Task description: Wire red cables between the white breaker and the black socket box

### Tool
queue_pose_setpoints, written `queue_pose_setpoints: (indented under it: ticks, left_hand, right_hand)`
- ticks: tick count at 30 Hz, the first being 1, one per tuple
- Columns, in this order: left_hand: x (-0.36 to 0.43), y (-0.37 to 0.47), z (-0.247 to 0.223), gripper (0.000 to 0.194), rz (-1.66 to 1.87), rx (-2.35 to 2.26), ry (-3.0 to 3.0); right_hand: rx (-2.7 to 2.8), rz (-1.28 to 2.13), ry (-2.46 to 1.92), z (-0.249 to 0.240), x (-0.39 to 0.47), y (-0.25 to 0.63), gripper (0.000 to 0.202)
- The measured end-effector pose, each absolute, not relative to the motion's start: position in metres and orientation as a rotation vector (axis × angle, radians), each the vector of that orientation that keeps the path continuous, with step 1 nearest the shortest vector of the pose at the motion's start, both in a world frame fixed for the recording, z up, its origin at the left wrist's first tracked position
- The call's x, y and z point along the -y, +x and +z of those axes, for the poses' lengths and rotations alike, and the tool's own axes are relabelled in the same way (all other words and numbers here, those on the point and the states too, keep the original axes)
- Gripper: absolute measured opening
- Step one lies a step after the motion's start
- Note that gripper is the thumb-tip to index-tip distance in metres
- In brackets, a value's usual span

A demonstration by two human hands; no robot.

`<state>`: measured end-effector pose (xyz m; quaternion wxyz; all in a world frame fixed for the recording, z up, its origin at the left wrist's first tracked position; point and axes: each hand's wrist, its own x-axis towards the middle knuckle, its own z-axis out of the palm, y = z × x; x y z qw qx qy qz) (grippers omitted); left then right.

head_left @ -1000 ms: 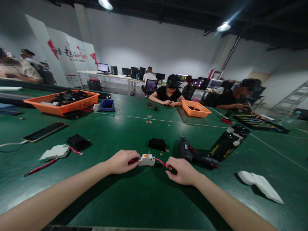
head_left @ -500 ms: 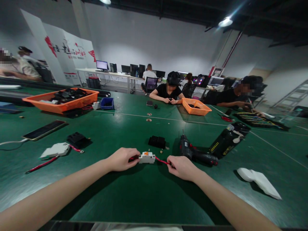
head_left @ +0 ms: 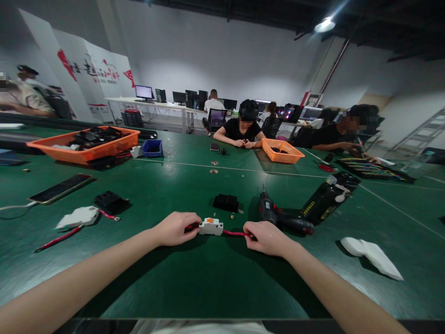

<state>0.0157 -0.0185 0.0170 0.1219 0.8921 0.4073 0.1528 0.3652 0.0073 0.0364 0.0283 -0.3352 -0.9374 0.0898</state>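
A white circuit breaker (head_left: 211, 226) with an orange switch lies in front of me on the green table. My left hand (head_left: 179, 228) is closed at its left end, fingertips against the housing, and a bit of red shows between the fingers. From the breaker's right side runs a red wire (head_left: 233, 233). My right hand (head_left: 266, 238) pinches this wire near its far end, which the fingers partly hide. Just beyond the breaker sits a black plastic piece (head_left: 225, 202). A black power drill (head_left: 278, 215) lies past my right hand.
To the left are another white breaker (head_left: 78, 218) with red wires, a black part (head_left: 110, 202) and a phone (head_left: 62, 188). Farther back stand an orange basket (head_left: 83, 155), a blue bin (head_left: 152, 148) and a second orange basket (head_left: 283, 155). A white object (head_left: 371, 256) lies right. Co-workers sit across.
My right hand has shifted slightly to the right, and the red wire now runs straighter. My left hand keeps its place at the breaker. The whole view has moved a little.
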Motion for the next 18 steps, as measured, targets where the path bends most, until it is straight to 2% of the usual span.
queue_pose_setpoints:
  ticks: [12, 18]
  left_hand:
    - [0.0199, 0.0154, 0.0183, 0.025, 0.439, -1.192, 2.574]
    - [0.0199, 0.0150, 0.0187, 0.026, 0.458, -1.179, 2.585]
  right_hand:
    - [2.773, 0.236, -1.068, 0.0348, -0.0106, 0.3697, 0.017]
    - [2.801, 0.286, -1.045, 0.0336, -0.0090, 0.3685, 0.018]
